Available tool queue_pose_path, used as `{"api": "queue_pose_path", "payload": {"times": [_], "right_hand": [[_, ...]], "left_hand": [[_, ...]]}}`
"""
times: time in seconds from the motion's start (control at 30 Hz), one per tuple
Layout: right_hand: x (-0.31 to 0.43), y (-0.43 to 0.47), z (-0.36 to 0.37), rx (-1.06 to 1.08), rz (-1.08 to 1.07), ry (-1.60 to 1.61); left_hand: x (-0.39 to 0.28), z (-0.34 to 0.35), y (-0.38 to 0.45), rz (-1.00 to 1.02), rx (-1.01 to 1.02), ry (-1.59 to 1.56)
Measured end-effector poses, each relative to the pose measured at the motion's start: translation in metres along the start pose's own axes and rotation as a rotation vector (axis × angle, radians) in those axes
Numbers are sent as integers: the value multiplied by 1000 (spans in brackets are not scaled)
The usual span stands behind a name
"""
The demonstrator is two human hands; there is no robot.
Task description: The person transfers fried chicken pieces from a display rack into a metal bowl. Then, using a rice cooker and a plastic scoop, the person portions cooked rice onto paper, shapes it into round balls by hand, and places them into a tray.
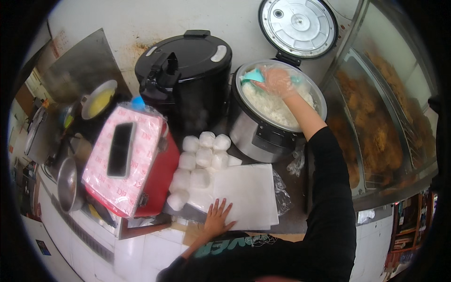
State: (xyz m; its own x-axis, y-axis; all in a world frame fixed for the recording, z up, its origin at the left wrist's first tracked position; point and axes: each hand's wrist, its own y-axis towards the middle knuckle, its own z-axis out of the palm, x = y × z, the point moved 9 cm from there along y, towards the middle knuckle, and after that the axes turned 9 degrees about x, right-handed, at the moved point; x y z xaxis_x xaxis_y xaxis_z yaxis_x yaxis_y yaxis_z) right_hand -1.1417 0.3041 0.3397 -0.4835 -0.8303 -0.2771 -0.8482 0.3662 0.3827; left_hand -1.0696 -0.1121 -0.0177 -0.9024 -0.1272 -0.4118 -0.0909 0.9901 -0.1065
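Observation:
My right hand (278, 81), in a clear plastic glove, reaches into an uncovered rice cooker (253, 141) with a steel body. It grips a turquoise scoop (253, 75) against the heap of white cooked rice (269, 102). The cooker's round lid (299, 26) stands raised behind it. My bare left hand (218, 218) lies with fingers spread on the near left edge of a stack of white paper sheets (246, 197). Several white wrapped, rounded bundles (204, 157) sit together just beyond the sheets, at their left.
A closed black cooker (183, 70) stands at back left. Left of the bundles, a red box (162, 176) carries a phone (121, 149) on its plastic-covered top. Fried food fills a glass display case (377, 130) at right. Pans (68, 185) crowd the far left. Crumpled clear plastic (297, 162) lies beside the cooker.

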Motion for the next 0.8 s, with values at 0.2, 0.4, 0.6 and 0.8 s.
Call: {"api": "queue_pose_path", "payload": {"times": [0.2, 0.4, 0.6, 0.8], "right_hand": [[4, -19, 33, 337, -97, 115], [-27, -53, 33, 521, 34, 274], [-82, -64, -8, 466, 333, 284], [-30, -64, -40, 163, 214, -102]], "left_hand": [[1, -2, -3, -20, 26, -17], [0, -7, -2, -11, 1, -57], [2, 2, -2, -50, 53, -54], [2, -1, -1, -20, -7, -48]]}}
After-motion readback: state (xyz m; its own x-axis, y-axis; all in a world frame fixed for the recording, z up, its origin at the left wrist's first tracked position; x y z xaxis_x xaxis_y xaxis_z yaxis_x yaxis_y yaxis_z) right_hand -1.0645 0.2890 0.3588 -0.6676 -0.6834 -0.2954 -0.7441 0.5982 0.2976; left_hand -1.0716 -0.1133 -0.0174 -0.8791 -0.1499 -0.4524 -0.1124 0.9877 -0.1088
